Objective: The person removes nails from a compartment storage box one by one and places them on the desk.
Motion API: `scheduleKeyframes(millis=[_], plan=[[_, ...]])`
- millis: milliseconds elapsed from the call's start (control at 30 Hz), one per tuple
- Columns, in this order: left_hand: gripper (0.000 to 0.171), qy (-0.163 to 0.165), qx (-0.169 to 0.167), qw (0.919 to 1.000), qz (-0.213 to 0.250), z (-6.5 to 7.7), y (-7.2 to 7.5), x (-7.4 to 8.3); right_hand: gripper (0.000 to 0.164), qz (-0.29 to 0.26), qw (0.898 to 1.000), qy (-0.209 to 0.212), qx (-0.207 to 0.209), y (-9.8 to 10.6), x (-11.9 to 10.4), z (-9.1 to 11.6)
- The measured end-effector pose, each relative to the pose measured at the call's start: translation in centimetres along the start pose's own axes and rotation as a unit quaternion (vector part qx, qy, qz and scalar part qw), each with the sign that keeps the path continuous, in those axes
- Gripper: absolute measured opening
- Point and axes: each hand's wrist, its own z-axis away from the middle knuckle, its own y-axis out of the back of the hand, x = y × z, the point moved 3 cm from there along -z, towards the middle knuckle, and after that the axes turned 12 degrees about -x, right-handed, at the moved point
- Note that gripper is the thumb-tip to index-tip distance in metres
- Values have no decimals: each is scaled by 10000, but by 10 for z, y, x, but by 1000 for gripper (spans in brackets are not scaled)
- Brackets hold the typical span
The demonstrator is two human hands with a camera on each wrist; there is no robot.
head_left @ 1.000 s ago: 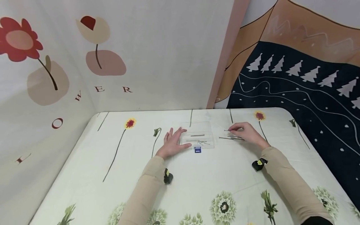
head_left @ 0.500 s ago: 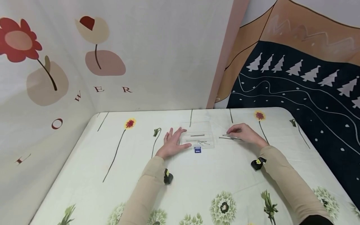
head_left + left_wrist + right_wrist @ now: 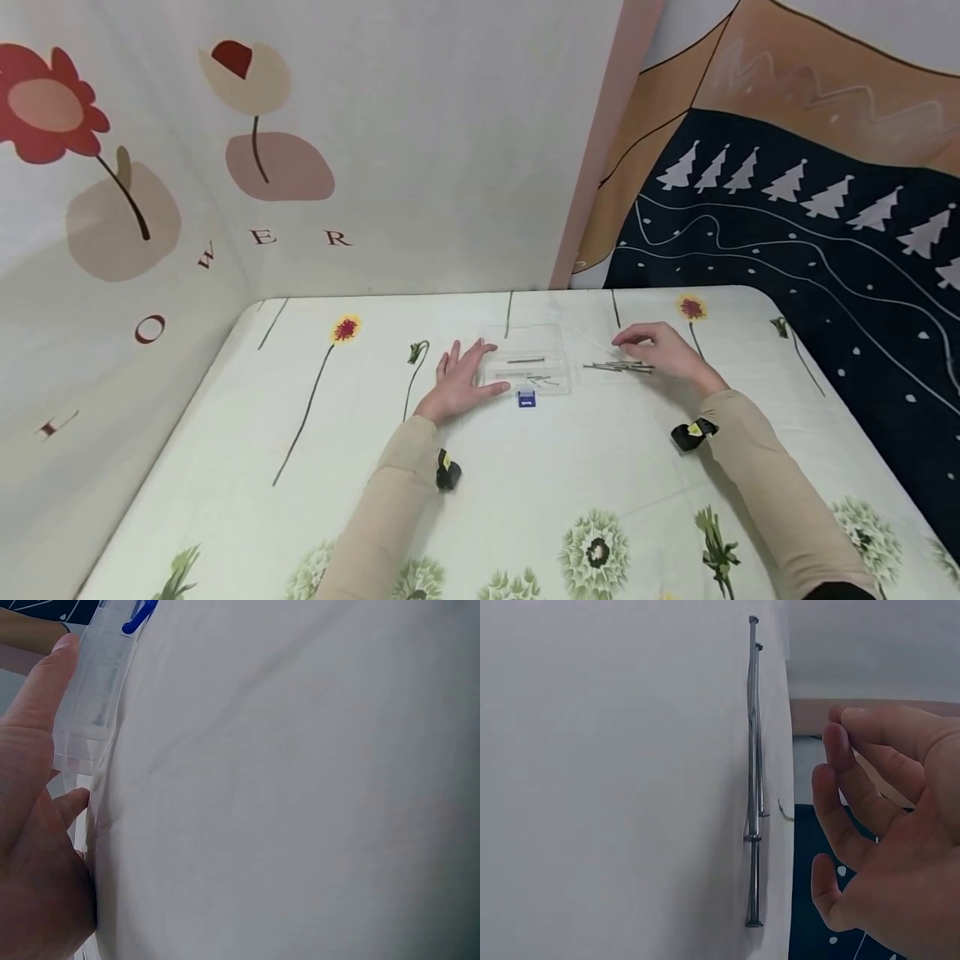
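Loose nails: a thin bundle of steel nails [image 3: 619,367] lay flat on the surface [image 3: 525,492], to the right of the box, roughly side by side, flat heads showing at both ends.
Right hand: and here was the right hand [image 3: 663,354], raised just by the bundle and apart from it; its fingers were loosely bent, thumb tip close to the index, with nothing visibly pinched between them.
Nail handling: light and rigid, by the look of them, with no give at all; smooth shanks probably made them slippery and quick to roll.
Best hold: mid-shank, thumb against index, one nail split from its neighbours first; points and heads looked liable to catch.
Compartment box: clear plastic box [image 3: 90,697], a longer nail [image 3: 527,361] in one compartment, short nails [image 3: 542,382] in the nearer one, blue latch [image 3: 527,399] on the front.
Left hand: steady work from the left hand [image 3: 457,387], fingers spread, lying along the box's left side.
Box handling: likely light, stiff, a bit brittle, prone to skid; safest held by its side walls.
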Motion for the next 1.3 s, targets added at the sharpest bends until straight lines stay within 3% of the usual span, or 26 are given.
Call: scheduleKeyframes(millis=[167, 700, 967, 1300], plan=[[76, -17, -15, 10000, 36, 0, 0, -1, 18, -127, 9999, -57, -28, -5, -7, -1], [76, 2, -10, 10000, -20, 1, 1, 1, 17, -186, 9983, 389, -385, -40, -36, -21], [77, 56, -15, 10000, -81, 2, 2, 3, 18, -188, 9962, 682, -502, -53, -51, -30], [76, 21, 45, 10000, -55, 0, 1, 1, 20, -175, 9952, 750, -611, -62, -71, -42]])
